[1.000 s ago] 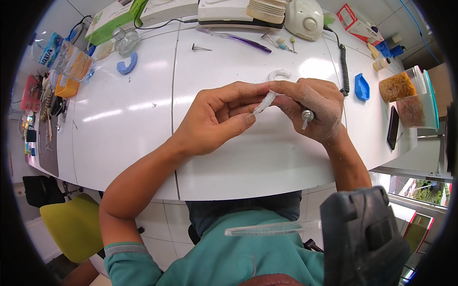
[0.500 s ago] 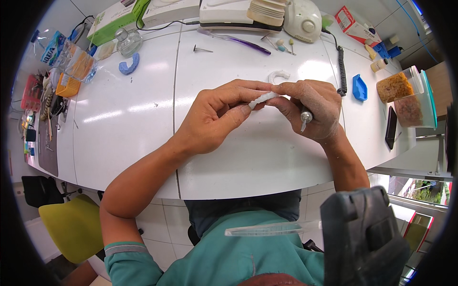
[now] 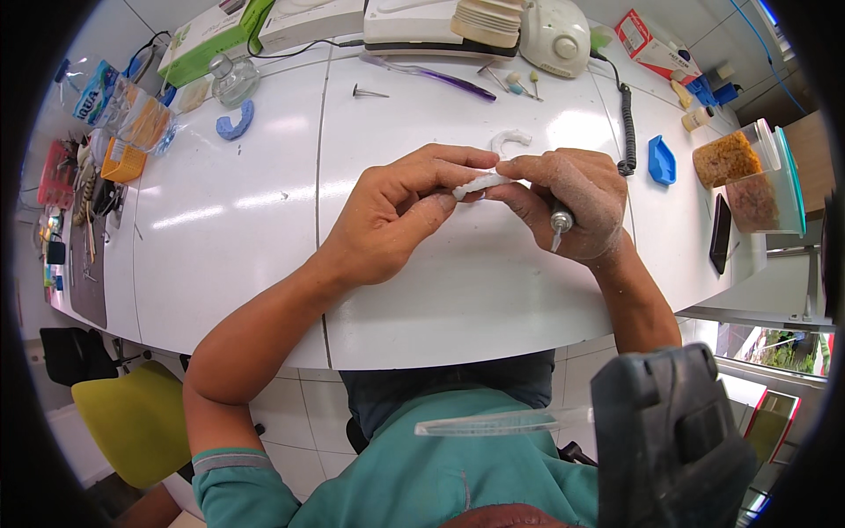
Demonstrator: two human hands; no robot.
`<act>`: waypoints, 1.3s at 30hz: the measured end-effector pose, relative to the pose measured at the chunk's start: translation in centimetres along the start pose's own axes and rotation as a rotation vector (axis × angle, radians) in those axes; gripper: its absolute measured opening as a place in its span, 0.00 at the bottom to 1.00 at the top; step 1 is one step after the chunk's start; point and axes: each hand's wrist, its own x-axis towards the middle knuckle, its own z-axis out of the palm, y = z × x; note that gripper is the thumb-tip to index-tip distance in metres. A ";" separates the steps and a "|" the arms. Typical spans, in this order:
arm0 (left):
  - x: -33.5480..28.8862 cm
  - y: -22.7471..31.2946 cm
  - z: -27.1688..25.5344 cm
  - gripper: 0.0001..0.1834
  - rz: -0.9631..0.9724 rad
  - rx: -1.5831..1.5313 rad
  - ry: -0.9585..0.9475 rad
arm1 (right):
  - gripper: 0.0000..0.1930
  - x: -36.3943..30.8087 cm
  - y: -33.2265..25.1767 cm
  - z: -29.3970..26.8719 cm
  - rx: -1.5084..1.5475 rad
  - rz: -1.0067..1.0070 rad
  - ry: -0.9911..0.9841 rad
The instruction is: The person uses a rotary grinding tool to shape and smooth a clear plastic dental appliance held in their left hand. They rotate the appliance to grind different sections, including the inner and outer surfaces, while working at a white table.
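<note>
Both hands meet over the middle of the white table (image 3: 264, 229). My left hand (image 3: 396, 211) and my right hand (image 3: 572, 202) together pinch a small white dental cast piece (image 3: 480, 184) between their fingertips. My right hand also grips a metal rotary handpiece (image 3: 558, 222), whose tip points down out of the fist. Pale dust covers the right hand. A second white arch-shaped cast (image 3: 510, 139) lies on the table just beyond the fingers.
A black coiled cord (image 3: 628, 123) runs from the white machine (image 3: 554, 31) at the back. A blue tray (image 3: 661, 161) and clear tubs (image 3: 748, 180) stand at right. A purple tool (image 3: 440, 75), burs, a glass jar (image 3: 232, 79) and a blue arch (image 3: 234, 123) lie at back left.
The white piece has been turned from slanted to nearly level between the fingertips. Both hands have stayed in place.
</note>
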 end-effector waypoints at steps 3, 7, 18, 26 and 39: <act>0.0 -0.3 -0.4 0.20 0.025 0.009 -0.039 | 0.11 0.1 0.0 -0.1 -0.006 -0.012 -0.001; 0.0 0.4 0.9 0.16 0.019 -0.144 0.057 | 0.11 0.2 -0.3 -0.2 -0.003 0.002 -0.008; 0.1 0.6 0.8 0.06 0.022 -0.082 0.125 | 0.23 0.3 2.6 -6.4 -0.275 0.598 -0.138; 0.0 0.2 0.8 0.05 0.048 -0.105 0.143 | 0.28 -1.1 4.7 -6.4 -0.355 0.597 -0.207; -0.1 -0.2 0.6 0.06 0.088 -0.121 0.119 | 0.20 -0.5 3.7 -5.1 -0.221 0.404 -0.135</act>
